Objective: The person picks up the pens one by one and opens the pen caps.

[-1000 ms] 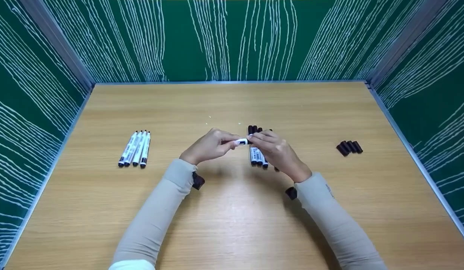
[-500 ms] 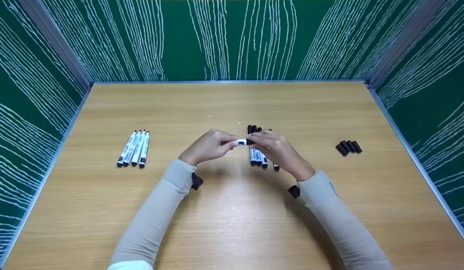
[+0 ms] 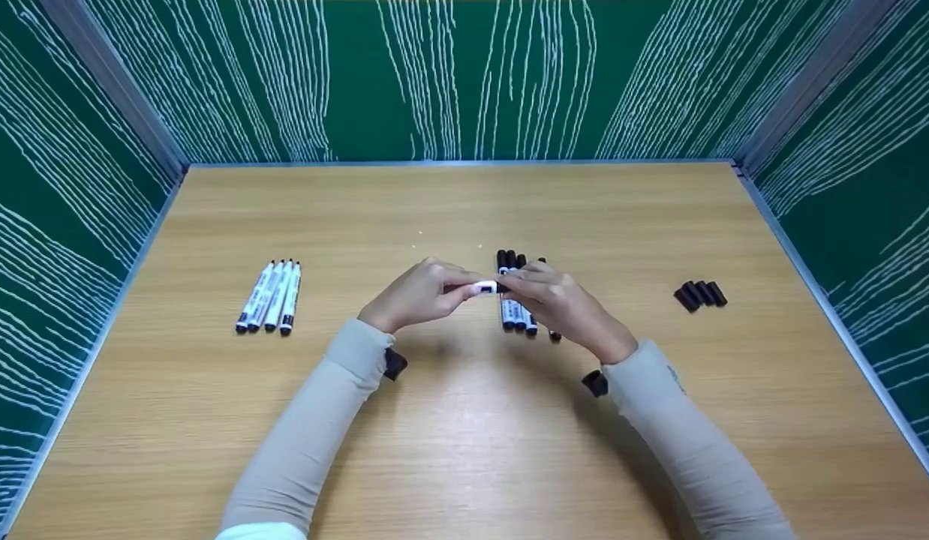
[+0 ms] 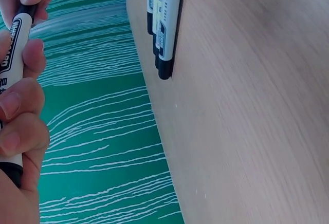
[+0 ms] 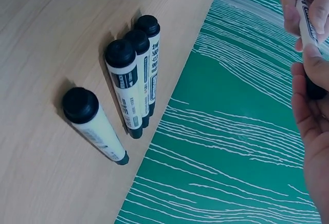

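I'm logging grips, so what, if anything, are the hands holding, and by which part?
A marker: the left hand grips its white barrel, the right hand pinches its black cap.

Through the head view I look forward and down on the table [image 3: 464, 450] from above. My two wrist views sit close in, tilted sideways, facing the green wall [image 4: 87, 106]; both share the held marker [image 4: 18, 41], seen from opposite ends.

White-streaked green walls [image 3: 367, 90] border three sides of a light wooden tabletop [image 3: 464, 202] with a pale glare [image 3: 472, 442].
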Demonstrator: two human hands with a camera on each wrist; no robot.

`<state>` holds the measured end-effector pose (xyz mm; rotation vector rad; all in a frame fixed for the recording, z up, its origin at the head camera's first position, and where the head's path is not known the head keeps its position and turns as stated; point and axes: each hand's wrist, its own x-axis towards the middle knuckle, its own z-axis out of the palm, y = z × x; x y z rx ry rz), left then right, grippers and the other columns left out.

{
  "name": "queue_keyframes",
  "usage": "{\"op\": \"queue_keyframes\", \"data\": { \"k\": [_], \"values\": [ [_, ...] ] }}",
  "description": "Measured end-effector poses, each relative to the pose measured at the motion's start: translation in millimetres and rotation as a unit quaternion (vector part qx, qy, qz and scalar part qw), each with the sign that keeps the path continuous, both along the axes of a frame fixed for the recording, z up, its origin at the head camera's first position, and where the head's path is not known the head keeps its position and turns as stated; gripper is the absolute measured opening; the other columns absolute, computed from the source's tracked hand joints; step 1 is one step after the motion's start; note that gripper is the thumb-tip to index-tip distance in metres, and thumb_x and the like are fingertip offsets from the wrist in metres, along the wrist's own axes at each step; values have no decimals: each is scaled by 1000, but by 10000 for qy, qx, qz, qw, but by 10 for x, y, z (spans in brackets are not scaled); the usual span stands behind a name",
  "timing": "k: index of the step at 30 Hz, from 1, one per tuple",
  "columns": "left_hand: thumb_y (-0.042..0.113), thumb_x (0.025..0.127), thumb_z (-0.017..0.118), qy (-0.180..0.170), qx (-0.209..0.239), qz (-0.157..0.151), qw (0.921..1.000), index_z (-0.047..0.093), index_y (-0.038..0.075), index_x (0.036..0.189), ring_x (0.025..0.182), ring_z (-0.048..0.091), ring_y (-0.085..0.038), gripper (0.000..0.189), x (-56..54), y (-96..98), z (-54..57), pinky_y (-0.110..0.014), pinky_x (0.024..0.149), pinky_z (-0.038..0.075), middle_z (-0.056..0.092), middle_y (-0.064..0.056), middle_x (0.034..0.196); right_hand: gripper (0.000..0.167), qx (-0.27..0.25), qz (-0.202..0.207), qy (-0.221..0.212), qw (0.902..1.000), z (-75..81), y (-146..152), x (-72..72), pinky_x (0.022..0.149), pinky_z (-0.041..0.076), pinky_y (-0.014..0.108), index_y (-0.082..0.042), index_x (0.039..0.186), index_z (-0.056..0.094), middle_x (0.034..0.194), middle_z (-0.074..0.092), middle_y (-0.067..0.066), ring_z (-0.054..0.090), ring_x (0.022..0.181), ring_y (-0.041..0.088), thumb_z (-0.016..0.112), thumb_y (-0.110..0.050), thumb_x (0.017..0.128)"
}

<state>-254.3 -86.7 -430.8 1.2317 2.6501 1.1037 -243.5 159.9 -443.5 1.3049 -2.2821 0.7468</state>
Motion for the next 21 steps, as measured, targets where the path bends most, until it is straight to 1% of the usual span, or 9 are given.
{"op": "queue_keyframes", "data": {
  "k": [3, 6, 10, 13, 16, 21],
  "values": [
    [24, 98, 55, -384, 131, -59, 9992, 70, 10, 116, 61, 48, -8, 28, -10, -3, 15, -19, 54, 40, 71, -3, 91, 32, 22, -33, 188, 9998, 14, 4, 9, 77, 57, 24, -2, 115, 69, 104, 73, 9, 65, 90, 22, 71, -1, 83],
    [23, 98, 55, -729, 213, -84, 9971, 70, 10, 117, 58, 46, -8, 28, -24, -3, 26, -19, 52, 39, 68, -1, 83, 31, 184, -119, 341, 9992, 29, 8, 11, 80, 56, 23, -5, 115, 70, 105, 73, 7, 65, 92, 20, 71, -2, 84],
    [24, 98, 55, -1125, 281, -65, 9932, 70, 11, 118, 56, 43, -9, 28, -42, -4, 37, -19, 50, 35, 63, 1, 76, 29, 530, -257, 803, 9950, 44, 12, 13, 83, 55, 22, -6, 115, 70, 105, 73, 6, 66, 95, 19, 69, -3, 86],
    [25, 98, 55, -1360, 338, -63, 9901, 70, 12, 118, 55, 41, -10, 28, -53, -8, 42, -20, 49, 33, 60, 0, 73, 29, 739, -335, 1232, 9891, 54, 17, 17, 84, 55, 22, -5, 115, 69, 105, 73, 7, 66, 96, 19, 69, -2, 86],
    [26, 98, 55, -1448, 328, -48, 9889, 70, 13, 119, 53, 39, -11, 28, -60, -14, 52, -20, 48, 31, 60, 0, 73, 32, 907, -419, 1517, 9834, 69, 26, 21, 83, 55, 22, -5, 117, 68, 106, 73, 8, 66, 96, 19, 69, -1, 85],
    [24, 98, 56, -1610, 345, -1, 9864, 71, 14, 116, 50, 36, -11, 26, -69, -18, 72, -20, 46, 29, 58, 2, 71, 39, 1266, -613, 2102, 9675, 95, 29, 28, 82, 55, 23, -5, 120, 67, 109, 72, 8, 66, 96, 19, 72, 2, 82]
  ]
}}
